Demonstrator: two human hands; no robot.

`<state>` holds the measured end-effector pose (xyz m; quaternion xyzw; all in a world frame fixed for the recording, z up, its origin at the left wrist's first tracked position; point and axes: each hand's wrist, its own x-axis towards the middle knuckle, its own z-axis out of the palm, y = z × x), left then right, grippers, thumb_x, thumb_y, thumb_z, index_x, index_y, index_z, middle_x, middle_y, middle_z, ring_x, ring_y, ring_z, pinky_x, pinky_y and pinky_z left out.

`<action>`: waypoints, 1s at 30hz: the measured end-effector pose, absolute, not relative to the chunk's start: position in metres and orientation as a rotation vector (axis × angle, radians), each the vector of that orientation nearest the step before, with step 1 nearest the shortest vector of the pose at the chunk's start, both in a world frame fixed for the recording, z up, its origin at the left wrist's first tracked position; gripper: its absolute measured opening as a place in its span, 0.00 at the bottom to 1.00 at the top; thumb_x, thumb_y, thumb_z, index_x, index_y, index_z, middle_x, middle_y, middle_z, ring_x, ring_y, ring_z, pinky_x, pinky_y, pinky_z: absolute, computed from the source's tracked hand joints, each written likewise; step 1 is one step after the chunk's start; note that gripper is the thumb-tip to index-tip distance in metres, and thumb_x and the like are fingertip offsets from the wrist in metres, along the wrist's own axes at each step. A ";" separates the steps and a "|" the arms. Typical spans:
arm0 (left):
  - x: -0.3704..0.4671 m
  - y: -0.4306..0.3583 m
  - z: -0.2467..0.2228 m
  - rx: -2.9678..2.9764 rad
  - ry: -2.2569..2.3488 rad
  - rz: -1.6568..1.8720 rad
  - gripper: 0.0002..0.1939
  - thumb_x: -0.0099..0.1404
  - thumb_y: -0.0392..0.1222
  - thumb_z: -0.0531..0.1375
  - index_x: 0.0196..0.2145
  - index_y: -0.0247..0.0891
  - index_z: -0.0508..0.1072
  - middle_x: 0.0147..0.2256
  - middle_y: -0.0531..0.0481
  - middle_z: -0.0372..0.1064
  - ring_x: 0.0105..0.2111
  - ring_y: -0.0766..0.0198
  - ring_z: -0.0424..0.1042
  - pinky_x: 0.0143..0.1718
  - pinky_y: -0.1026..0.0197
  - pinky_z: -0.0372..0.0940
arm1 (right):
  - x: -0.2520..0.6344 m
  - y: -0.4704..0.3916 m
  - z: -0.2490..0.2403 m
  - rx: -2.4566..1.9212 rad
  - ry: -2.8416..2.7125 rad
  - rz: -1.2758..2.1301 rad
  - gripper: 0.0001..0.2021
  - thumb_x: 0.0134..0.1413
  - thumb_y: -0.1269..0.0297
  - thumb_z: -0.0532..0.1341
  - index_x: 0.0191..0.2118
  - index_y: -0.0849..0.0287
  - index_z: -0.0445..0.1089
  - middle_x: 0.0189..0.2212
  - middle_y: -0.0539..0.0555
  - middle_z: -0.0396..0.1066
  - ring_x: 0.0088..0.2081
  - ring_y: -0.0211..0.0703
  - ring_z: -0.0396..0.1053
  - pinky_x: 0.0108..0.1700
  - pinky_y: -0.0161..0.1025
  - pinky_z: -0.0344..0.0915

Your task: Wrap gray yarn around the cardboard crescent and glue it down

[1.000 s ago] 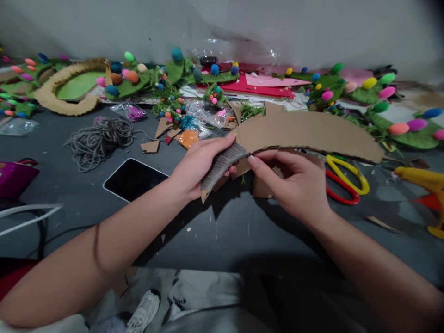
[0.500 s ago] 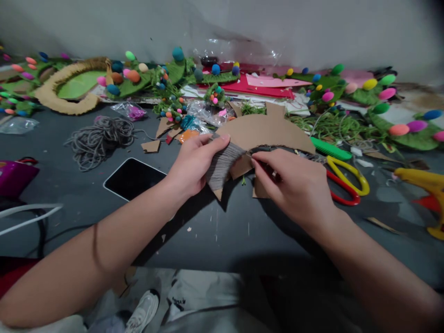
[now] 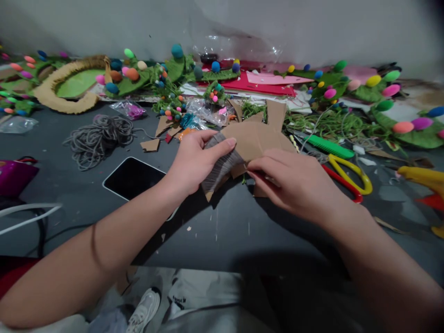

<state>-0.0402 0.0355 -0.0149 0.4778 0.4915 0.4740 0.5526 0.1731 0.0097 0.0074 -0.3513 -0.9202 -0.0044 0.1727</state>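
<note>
Cardboard arc (image 3: 256,136) in left hand (image 3: 194,159)

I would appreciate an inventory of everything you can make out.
cardboard piece: one, brown, left end wrapped in grey, centre
table: one, dark grey, beneath
cord tangle: one, grey, left
phone: one, black with pale rim, left of centre
cardboard scraps: several, brown, around centre
scissors: one pair, red and yellow handles, right
long tool: one, green, beyond scissors
glue gun, apparently: one, yellow, right edge
curved form: one, tan, back left
leaves: several, green, with multicoloured balls, back
shreds: many, green, back right
plastic bags: several, clear, back
sheets: several, red and pink, back
boxy item: one, purple, left edge
shoe: one, white, floor
left hand: one, gripping wrapped end
right hand: one, pinching near wrapping
</note>
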 end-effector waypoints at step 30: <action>-0.044 0.025 0.007 1.822 0.888 0.381 0.19 0.59 0.52 0.69 0.43 0.37 0.79 0.32 0.53 0.70 0.32 0.64 0.66 0.29 0.65 0.58 | 0.184 0.015 0.021 -0.886 -2.478 0.545 0.09 0.62 0.59 0.65 0.34 0.60 0.72 0.29 0.51 0.72 0.31 0.37 0.66 0.34 0.35 0.57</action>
